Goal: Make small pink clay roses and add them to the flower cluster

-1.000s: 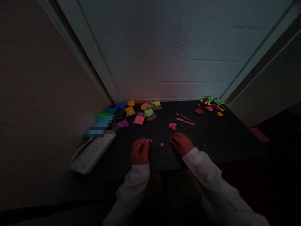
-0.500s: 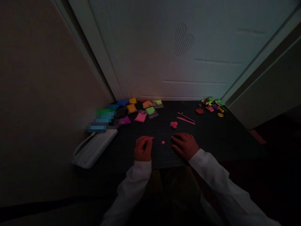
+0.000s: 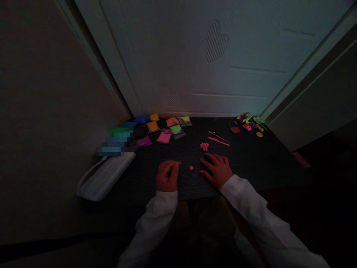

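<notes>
My left hand (image 3: 167, 175) rests at the table's near side with thumb and forefinger pinched together; whatever is between them is too small and dark to make out. To its right a small flat pink disc of clay (image 3: 191, 168) lies on the dark table. My right hand (image 3: 216, 169) is palm down just beyond the disc, fingers spread on the tabletop. A tiny pink speck shows by its fingertip. Behind that hand sits a bumpy pink clay cluster (image 3: 204, 146). Two thin pink modelling tools (image 3: 219, 141) lie past the cluster.
Bags of coloured clay, one bright pink (image 3: 164, 137), line the back left. A pale case with a strap (image 3: 110, 178) lies at the left edge. Red clay (image 3: 235, 130) and several small clay pieces (image 3: 251, 123) sit at the back right, against a white door (image 3: 178, 56).
The whole view has shifted slightly. My right hand has crept a little toward the cluster, fingers spreading somewhat. The left hand keeps its pinch.
</notes>
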Action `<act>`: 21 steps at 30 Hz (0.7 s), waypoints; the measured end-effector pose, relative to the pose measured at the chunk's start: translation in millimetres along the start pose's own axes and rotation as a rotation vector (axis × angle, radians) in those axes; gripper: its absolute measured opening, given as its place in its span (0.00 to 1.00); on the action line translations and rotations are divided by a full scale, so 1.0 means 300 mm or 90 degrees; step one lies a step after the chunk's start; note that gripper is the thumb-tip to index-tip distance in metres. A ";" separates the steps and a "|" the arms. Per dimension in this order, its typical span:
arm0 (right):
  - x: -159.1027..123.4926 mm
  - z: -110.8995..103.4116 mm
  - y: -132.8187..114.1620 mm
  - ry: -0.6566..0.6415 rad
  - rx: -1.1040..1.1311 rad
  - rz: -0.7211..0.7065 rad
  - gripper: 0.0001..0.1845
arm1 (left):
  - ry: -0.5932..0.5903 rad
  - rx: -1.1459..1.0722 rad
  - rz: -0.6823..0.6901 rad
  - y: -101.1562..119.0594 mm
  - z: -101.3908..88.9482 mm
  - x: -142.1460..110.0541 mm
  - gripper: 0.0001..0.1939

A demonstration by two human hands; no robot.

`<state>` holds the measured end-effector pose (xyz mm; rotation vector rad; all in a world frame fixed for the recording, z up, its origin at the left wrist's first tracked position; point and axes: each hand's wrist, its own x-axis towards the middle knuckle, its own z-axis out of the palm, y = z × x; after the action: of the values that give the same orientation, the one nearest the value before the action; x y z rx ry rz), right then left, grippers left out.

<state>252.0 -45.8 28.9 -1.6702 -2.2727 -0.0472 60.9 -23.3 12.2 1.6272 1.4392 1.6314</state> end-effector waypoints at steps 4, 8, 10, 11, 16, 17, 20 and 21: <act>0.000 0.001 0.000 -0.003 -0.001 0.003 0.17 | -0.004 -0.010 -0.003 0.001 0.001 0.000 0.07; 0.001 0.004 -0.004 -0.008 -0.017 0.006 0.21 | -0.014 -0.020 0.001 -0.001 0.000 0.001 0.08; 0.000 0.003 -0.006 -0.010 -0.020 0.007 0.21 | -0.006 -0.010 0.002 -0.001 -0.001 0.001 0.07; -0.001 0.001 -0.006 -0.010 -0.020 0.009 0.20 | -0.006 -0.006 0.002 0.000 -0.001 0.001 0.07; -0.001 -0.002 -0.011 -0.021 -0.029 0.021 0.19 | -0.017 0.001 0.010 0.001 -0.002 0.002 0.07; 0.000 -0.001 -0.012 -0.023 -0.031 0.019 0.21 | -0.016 0.003 0.008 0.001 -0.002 0.002 0.07; -0.001 -0.001 -0.012 -0.024 -0.028 0.018 0.21 | -0.015 0.007 0.006 0.001 -0.002 0.001 0.08; -0.003 -0.001 -0.011 -0.023 -0.023 0.019 0.21 | -0.017 0.007 0.008 0.000 -0.002 0.001 0.08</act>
<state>249.2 -47.8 29.6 -1.7355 -2.2853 -0.0521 60.3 -23.3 12.6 1.6599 1.4306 1.6058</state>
